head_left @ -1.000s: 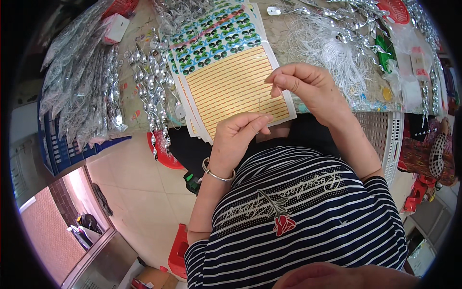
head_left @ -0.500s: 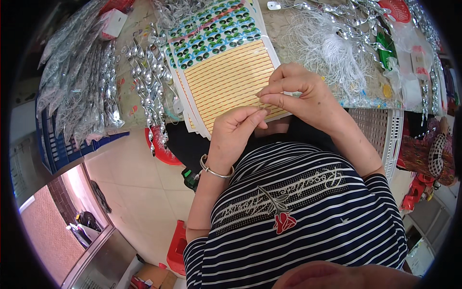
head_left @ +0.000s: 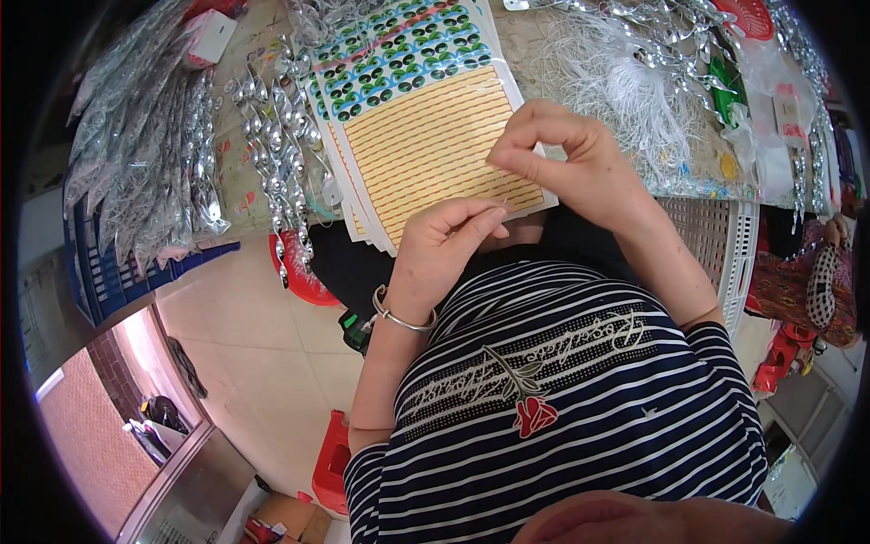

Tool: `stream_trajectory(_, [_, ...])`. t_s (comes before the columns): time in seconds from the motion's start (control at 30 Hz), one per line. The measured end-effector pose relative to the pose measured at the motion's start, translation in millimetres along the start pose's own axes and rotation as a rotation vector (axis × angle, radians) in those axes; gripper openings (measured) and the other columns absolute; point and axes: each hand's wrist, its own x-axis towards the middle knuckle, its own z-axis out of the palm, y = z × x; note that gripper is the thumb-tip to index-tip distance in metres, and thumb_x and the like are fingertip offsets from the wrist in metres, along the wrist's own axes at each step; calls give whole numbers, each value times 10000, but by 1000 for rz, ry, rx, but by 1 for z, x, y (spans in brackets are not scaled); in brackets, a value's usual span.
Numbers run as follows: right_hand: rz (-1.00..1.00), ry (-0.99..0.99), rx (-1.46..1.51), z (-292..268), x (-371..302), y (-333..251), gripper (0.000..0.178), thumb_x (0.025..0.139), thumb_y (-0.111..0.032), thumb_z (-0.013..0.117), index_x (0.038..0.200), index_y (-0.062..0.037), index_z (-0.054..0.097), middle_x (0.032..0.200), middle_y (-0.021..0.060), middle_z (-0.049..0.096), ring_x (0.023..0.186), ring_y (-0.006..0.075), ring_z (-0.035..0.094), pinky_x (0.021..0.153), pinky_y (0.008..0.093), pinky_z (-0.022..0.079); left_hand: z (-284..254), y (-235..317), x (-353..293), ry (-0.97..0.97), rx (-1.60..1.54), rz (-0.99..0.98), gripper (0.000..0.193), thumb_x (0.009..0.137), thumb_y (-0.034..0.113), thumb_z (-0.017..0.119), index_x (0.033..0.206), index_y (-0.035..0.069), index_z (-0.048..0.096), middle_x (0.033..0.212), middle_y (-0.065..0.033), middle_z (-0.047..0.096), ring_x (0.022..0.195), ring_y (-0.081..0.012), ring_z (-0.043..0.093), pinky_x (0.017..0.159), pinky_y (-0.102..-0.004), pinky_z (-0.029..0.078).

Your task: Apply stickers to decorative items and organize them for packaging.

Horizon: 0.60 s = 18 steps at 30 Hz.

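Hands pinched at the sheet's [head_left: 435,145] near edge, left hand [head_left: 444,249] and right hand [head_left: 566,163] each nipping something tiny; sheet looked light, floppy.

sticker sheet [head_left: 426,150]: I see yellow with thin orange lines, blue-green dotted rows on top | shirt [head_left: 562,408]: navy, white stripes, red rose | bangle [head_left: 403,317]: silver | stool [head_left: 299,272]: red | crate [head_left: 109,281]: blue | floor [head_left: 263,363]: beige tiles
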Motion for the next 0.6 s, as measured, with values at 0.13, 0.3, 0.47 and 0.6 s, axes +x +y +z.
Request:
stream_trajectory(0.13, [82,60,186,-10,3,-3,82,839,-66,657,901,-25,691,876,15,607,859,96,559,799,245,430,-2,-3,-4,-44,-65,-49,195,900,69,586,1050,-39,650,865,-72,672,773,-102,613,721,-207,470])
stream_trajectory(0.3, [138,29,243,-4,-2,0,91,839,-75,663,907,-22,692,897,20,603,871,98,555,803,238,426,-2,5,-2,-63,-135,47,279,910,76,577,1166,-36,583,887,-70,666,851,-117,634,781,-226,505])
stream_trajectory(0.47, [112,4,242,3,-5,3,105,838,-81,668,919,-22,695,907,26,598,871,103,551,807,236,424,11,14,9,112,-287,116,265,901,77,594,1141,-34,578,825,-62,648,732,-71,573,639,-183,424])
stream_trajectory(0.6, [88,-8,171,4,-7,4,117,832,-83,673,929,-26,702,893,30,593,877,115,555,805,237,429,13,15,10,192,-270,48,168,887,82,616,1018,-23,625,735,-32,619,550,-4,423,481,-151,280])
